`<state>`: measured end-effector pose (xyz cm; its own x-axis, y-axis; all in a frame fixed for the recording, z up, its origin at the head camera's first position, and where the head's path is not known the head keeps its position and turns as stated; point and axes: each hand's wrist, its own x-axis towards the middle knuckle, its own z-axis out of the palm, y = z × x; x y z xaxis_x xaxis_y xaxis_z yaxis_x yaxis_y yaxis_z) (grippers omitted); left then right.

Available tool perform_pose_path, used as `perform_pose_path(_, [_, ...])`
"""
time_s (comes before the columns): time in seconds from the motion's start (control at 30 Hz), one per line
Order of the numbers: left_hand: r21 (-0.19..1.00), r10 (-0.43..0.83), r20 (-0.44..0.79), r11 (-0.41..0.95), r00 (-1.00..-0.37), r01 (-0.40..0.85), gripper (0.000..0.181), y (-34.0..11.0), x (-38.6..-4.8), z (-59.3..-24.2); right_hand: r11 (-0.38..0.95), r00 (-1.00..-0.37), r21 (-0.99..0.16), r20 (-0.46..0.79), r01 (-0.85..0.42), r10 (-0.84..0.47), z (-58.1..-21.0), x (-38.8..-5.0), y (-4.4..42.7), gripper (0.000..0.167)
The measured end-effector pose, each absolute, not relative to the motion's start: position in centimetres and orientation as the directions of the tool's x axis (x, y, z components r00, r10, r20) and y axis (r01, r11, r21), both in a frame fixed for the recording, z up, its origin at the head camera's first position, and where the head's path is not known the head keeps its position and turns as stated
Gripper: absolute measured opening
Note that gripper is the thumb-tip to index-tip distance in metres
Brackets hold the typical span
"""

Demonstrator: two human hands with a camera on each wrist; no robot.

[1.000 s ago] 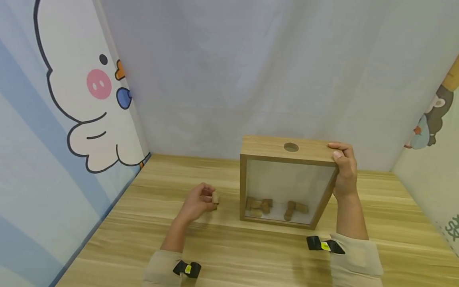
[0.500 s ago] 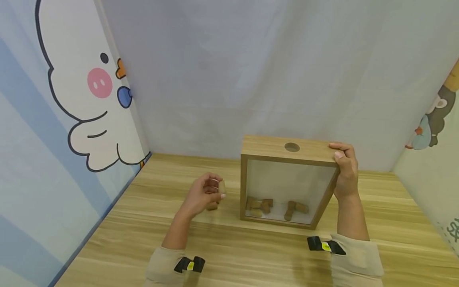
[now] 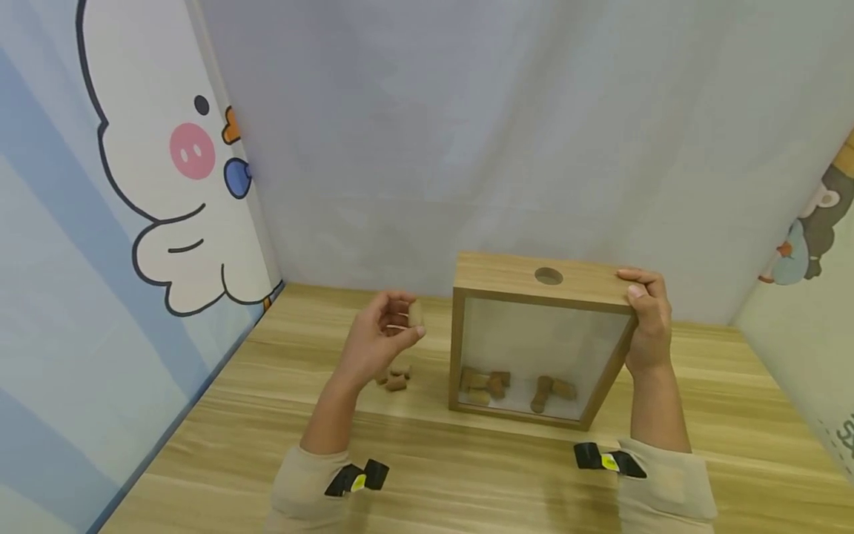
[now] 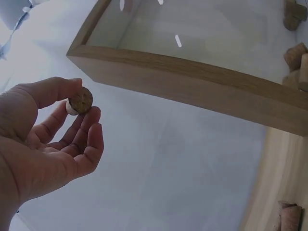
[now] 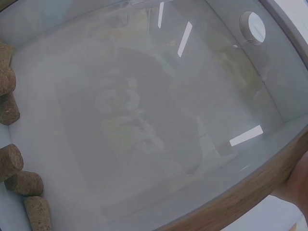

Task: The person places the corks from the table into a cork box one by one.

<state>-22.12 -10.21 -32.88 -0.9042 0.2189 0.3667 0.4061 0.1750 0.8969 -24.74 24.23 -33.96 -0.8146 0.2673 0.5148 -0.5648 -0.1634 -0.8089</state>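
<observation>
Single cork (image 3: 415,314) up off the table, to the left of the framed box, near it but apart, roughly upright. Left hand (image 3: 373,337) pinches it between thumb and fingers; the gap is only as wide as the cork, remaining fingers loosely bent. Framed box (image 3: 497,272) stands on edge, round hole (image 3: 548,276) in its top, clear front. Right hand (image 3: 649,322) grips its top right corner, thumb on the near side, fingers over the top. Inside, at the bottom, loose corks (image 3: 497,384) lie in two groups, left and right. More corks (image 3: 396,383) lie on the wood-grain table (image 3: 500,475) below the left hand. Each sleeve wears a black strap with a yellow label: left label (image 3: 358,482), right label (image 3: 608,461), both too small to read. Lettering (image 3: 847,434) on the right wall runs out of view, unreadable.
</observation>
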Motion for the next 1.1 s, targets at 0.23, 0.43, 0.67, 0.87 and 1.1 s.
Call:
perform_pose_path(0.23, [0.923, 0.179, 0.355, 0.088, -0.917, 0.375, 0.041, -9.8, -22.8, -32.2, -0.165, -0.82, -0.815, 0.504, -0.556, 0.272, -34.0, -24.6, 24.2, 0.025])
perform_pose_path(0.43, [0.926, 0.17, 0.367, 0.024, -0.915, 0.376, 0.044, -9.3, -22.8, -30.6, -0.169, -0.821, -0.815, 0.501, -0.554, 0.273, -34.1, -24.7, 24.2, 0.025])
perform_pose_path(0.67, [0.94, 0.167, 0.333, 0.021, -0.928, 0.341, 0.04, -8.1, -23.2, -29.0, -0.156, -0.813, -0.812, 0.509, -0.562, 0.282, -34.1, -24.9, 24.3, 0.025])
perform_pose_path(0.87, [0.936, 0.16, 0.347, 0.009, -0.924, 0.353, 0.041, -6.3, -23.5, -27.5, -0.148, -0.811, -0.814, 0.508, -0.562, 0.291, -34.0, -25.0, 24.3, 0.025])
perform_pose_path(1.1, [0.921, 0.179, 0.388, -0.043, -0.904, 0.387, 0.042, -4.1, -23.6, -26.3, -0.16, -0.805, -0.804, 0.516, -0.573, 0.292, -34.1, -25.2, 24.1, 0.025])
